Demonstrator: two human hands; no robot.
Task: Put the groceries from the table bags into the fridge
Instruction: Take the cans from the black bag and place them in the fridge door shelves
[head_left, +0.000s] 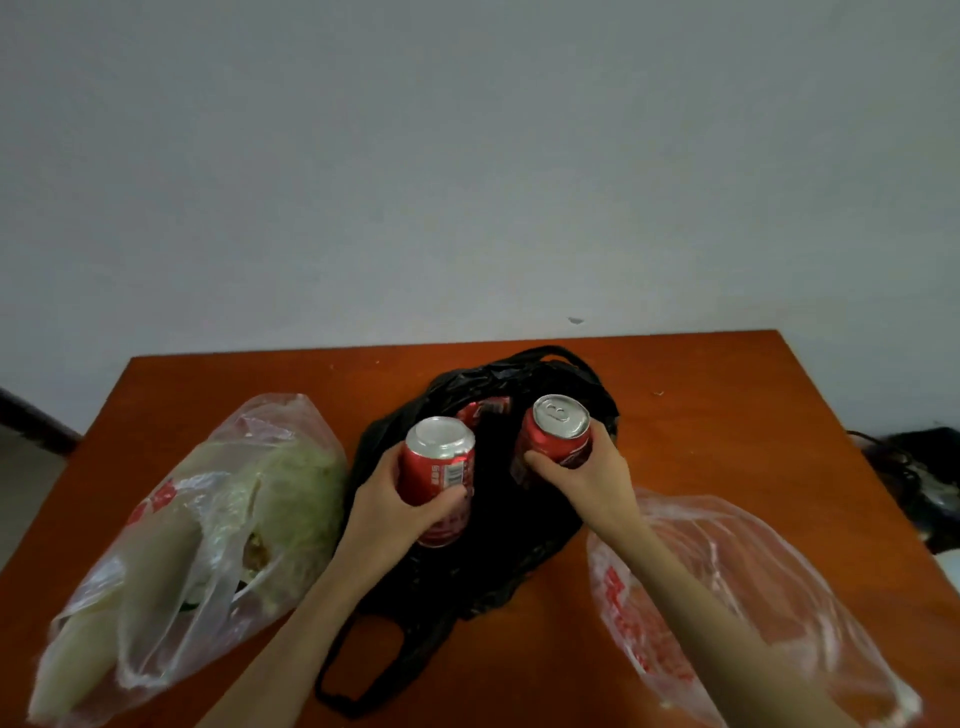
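Note:
A black plastic bag (498, 545) lies open in the middle of the orange-brown table (727, 395). My left hand (387, 512) grips a red drink can (438, 460) upright above the bag. My right hand (587, 473) grips a second red can (558, 428) over the bag's far side. Another red can (480, 410) shows inside the bag between them. A clear bag (208, 530) on the left holds cabbage and pale long vegetables. A clear bag with red print (753, 597) lies on the right, partly under my right forearm.
A grey-white wall rises right behind the table's far edge. Dark clutter (914, 473) sits on the floor beyond the table's right side. A dark skirting strip (31, 415) runs at the far left.

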